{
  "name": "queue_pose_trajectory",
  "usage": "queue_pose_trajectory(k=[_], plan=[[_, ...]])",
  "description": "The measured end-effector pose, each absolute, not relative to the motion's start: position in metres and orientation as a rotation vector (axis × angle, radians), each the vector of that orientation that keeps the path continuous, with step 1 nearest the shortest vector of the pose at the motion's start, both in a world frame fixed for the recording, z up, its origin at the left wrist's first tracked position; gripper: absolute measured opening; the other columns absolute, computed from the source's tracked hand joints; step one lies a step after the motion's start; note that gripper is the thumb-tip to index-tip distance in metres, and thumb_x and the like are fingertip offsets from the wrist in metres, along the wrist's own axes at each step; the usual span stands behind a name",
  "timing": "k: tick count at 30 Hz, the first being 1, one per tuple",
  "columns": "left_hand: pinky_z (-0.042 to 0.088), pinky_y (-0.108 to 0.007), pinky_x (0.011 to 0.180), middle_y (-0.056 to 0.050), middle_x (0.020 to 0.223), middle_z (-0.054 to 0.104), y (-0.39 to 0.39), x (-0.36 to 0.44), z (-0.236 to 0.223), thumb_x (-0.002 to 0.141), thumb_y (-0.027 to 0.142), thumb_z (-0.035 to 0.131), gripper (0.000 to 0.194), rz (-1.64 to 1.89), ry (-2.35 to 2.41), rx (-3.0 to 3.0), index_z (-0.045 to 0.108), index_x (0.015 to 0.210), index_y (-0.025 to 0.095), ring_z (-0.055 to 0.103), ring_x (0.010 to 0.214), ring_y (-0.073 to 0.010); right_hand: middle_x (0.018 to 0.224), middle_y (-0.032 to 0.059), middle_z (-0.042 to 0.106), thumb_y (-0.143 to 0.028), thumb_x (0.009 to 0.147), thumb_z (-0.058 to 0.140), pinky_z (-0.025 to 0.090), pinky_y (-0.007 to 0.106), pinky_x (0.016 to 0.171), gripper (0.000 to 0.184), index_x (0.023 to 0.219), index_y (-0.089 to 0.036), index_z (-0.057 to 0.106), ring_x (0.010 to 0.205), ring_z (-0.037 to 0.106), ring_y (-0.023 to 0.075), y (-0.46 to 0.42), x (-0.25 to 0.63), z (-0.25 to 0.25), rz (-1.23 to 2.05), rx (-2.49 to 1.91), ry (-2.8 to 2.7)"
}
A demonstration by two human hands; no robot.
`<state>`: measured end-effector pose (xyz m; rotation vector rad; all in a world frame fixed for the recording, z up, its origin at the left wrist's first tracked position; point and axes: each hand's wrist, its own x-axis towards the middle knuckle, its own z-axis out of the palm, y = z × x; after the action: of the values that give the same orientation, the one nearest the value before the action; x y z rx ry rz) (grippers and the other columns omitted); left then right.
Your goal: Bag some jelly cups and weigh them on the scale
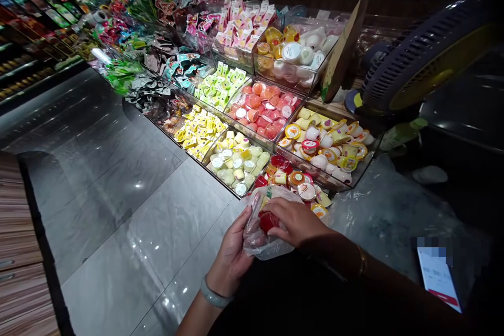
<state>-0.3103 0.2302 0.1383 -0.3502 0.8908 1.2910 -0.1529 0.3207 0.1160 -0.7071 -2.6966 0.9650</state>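
A left hand (233,248) grips 1 clear plastic bag (271,249) as a right hand (297,220) closes around 1 red item (268,221) at the bag. Packaged jelly cups (307,191) lie just beyond both hands; 1 phone (439,275) and 1 fan (425,58) sit to their right.

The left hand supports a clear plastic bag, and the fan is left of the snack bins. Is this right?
Not quite: in the head view, the fan is right of the snack bins. The left hand does support a clear plastic bag.
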Motion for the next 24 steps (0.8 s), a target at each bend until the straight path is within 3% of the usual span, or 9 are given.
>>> queue_pose_trajectory(k=[3, 6, 11, 14, 18, 21, 24], plan=[[0.041, -0.016, 0.038, -0.002, 0.073, 0.067, 0.228, -0.309, 0.138, 0.097, 0.022, 0.053, 0.025, 1.306, 0.844, -0.33, 0.061, 0.119, 0.014, 0.055, 0.044, -0.008, 0.109, 0.0079, 0.071, -0.034, 0.096, 0.056, 0.051, 0.032, 0.086, 0.021, 0.109, -0.023, 0.067, 0.101, 0.065, 0.0212, 0.345, -0.149, 0.115, 0.967, -0.803, -2.504], [0.041, -0.016, 0.039, 0.005, 0.057, 0.055, 0.227, -0.307, 0.137, 0.095, 0.023, 0.057, 0.026, 1.319, 0.794, -0.336, 0.061, 0.12, 0.016, 0.047, 0.038, -0.0072, 0.102, 0.0088, 0.071, -0.028, 0.099, 0.049, 0.05, 0.032, 0.087, 0.021, 0.1, -0.02, 0.068, 0.097, 0.065, 0.0213, 0.388, -0.151, 0.101, 0.773, -1.094, -2.487], [0.042, -0.017, 0.04, 0.003, 0.06, 0.057, 0.225, -0.305, 0.134, 0.092, 0.024, 0.063, 0.02, 1.328, 0.814, -0.388, 0.064, 0.111, 0.017, 0.05, 0.041, -0.0078, 0.116, 0.0145, 0.067, -0.023, 0.097, 0.05, 0.05, 0.03, 0.089, 0.022, 0.112, -0.016, 0.065, 0.105, 0.065, 0.0228, 0.447, -0.188, 0.055, 0.426, -1.249, -2.88], [0.041, -0.017, 0.041, 0.001, 0.067, 0.062, 0.223, -0.304, 0.131, 0.091, 0.023, 0.064, 0.019, 1.331, 0.845, -0.409, 0.065, 0.109, 0.016, 0.052, 0.043, -0.0072, 0.116, 0.0187, 0.065, -0.011, 0.095, 0.046, 0.054, 0.032, 0.081, 0.029, 0.119, -0.013, 0.061, 0.097, 0.069, 0.0237, 0.459, -0.218, 0.034, 0.325, -1.291, -3.028], [0.038, -0.016, 0.039, 0.003, 0.062, 0.058, 0.22, -0.305, 0.127, 0.09, 0.022, 0.065, 0.015, 1.341, 0.854, -0.427, 0.064, 0.103, 0.016, 0.047, 0.04, -0.0058, 0.116, 0.0246, 0.063, -0.003, 0.093, 0.04, 0.056, 0.036, 0.072, 0.036, 0.123, -0.008, 0.06, 0.089, 0.072, 0.0265, 0.46, -0.243, 0.017, 0.273, -1.371, -3.076], [0.037, -0.016, 0.039, 0.004, 0.058, 0.054, 0.219, -0.306, 0.126, 0.091, 0.021, 0.064, 0.012, 1.346, 0.846, -0.428, 0.064, 0.102, 0.015, 0.046, 0.039, -0.0061, 0.123, 0.024, 0.06, -0.008, 0.097, 0.045, 0.057, 0.038, 0.075, 0.03, 0.123, -0.007, 0.06, 0.094, 0.07, 0.0258, 0.458, -0.249, 0.01, 0.233, -1.401, -3.102], [0.038, -0.016, 0.039, 0.004, 0.057, 0.053, 0.219, -0.306, 0.125, 0.092, 0.021, 0.062, 0.012, 1.351, 0.834, -0.426, 0.064, 0.103, 0.016, 0.047, 0.039, -0.0068, 0.126, 0.0127, 0.061, -0.03, 0.097, 0.06, 0.057, 0.042, 0.085, 0.033, 0.126, -0.014, 0.059, 0.103, 0.065, 0.023, 0.456, -0.25, 0.01, 0.235, -1.398, -3.129]])
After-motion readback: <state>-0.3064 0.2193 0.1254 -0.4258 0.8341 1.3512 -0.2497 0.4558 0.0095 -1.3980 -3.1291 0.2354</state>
